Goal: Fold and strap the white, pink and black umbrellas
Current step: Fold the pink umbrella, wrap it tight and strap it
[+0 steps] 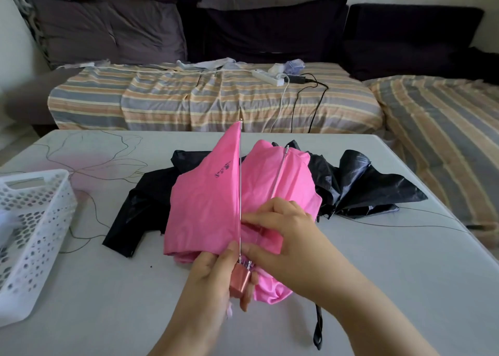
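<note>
At the near centre of the worktop (108, 315), the pink umbrella (205, 207) lies partly collapsed on top of the black umbrella (364, 185), whose canopy spreads out to both sides beneath it. The left hand (213, 277) is curled around the pink handle (240, 281) at the near end, with the thumb pressed against the base of a thin metal rib (240, 183) that rises straight up and away from the person. The right hand (286, 237) rests on the canopy just to the right of that rib, its fingers (259, 216) bent and pinching or smoothing a pleat of pink fabric; whether a fold is fully gripped cannot be told. A second rib (280, 172) slants up through the right half of the canopy. The fabric appears thin, light and slippery, and it is likely to slide out of a loose fold, so each panel should be pulled flat by its free edge between two ribs. The ribs appear slender and springy; they are best handled near the hinge end by the handle, not at the tips, as bending them sideways may deform them. The handle is the only rigid part and serves as the firm holding point. No white umbrella can be identified with certainty; a white perforated basket (35, 237) stands at the left edge.
</note>
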A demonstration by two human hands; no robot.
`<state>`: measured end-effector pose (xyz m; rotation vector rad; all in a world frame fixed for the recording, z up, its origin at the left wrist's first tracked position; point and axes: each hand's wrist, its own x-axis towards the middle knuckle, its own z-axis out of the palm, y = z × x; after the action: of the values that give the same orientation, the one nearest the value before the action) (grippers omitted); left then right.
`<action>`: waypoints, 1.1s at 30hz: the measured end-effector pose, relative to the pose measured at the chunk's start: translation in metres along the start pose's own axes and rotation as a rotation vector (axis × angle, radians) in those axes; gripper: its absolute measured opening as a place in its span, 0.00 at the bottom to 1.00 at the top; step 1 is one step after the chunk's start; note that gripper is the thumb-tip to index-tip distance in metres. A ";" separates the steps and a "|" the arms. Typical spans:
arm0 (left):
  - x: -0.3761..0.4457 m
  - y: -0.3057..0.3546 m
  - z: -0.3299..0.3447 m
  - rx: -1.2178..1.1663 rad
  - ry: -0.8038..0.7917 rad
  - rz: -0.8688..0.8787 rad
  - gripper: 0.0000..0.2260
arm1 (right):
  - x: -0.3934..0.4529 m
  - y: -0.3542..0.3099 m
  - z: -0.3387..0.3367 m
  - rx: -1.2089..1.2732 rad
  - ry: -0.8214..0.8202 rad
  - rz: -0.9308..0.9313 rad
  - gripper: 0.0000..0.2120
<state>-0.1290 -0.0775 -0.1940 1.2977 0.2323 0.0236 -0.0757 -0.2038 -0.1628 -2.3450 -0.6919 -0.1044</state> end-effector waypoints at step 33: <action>0.006 0.000 -0.002 0.038 0.106 0.046 0.06 | -0.008 -0.008 0.015 0.147 0.195 0.205 0.13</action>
<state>-0.1239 -0.0749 -0.1957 1.3412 0.2950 0.1279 -0.0877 -0.1929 -0.1717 -2.2133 -0.3500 -0.1814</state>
